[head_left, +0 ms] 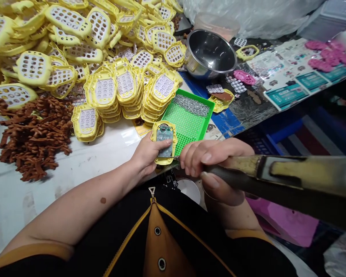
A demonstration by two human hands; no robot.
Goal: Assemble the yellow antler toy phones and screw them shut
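Observation:
My left hand grips a yellow toy phone shell, its thumb lying over the green-grey circuit board inside. In my right hand is an electric screwdriver, its fingers wrapped around the dark front part. The thick body reaches toward the camera and off the right edge. Its tip meets or comes very near the shell's lower right corner; exact contact is hard to tell. Just behind both hands lies a green perforated tray with a heap of small silver screws at its far end.
Stacked yellow shells with keypads stand behind my left hand, before a large pile of yellow shells. Brown rubbery parts heap up at left. A steel bowl, pink pieces and printed cards lie toward the right.

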